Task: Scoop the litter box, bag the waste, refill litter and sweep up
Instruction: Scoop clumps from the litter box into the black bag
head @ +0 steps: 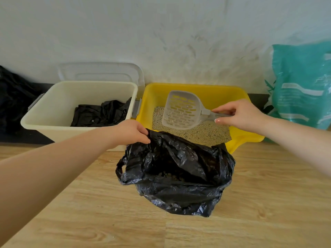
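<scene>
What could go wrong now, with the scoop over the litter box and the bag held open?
1. The left hand grips only one edge of the black bag; its mouth sags, so clumps may miss it.
2. The right hand pinches the scoop handle lightly; it could tip and spill onto the wooden floor.

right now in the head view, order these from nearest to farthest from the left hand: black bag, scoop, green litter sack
1. black bag, pinched at its rim by the left hand.
2. scoop, to the right over the yellow box.
3. green litter sack, far right by the wall.
</scene>
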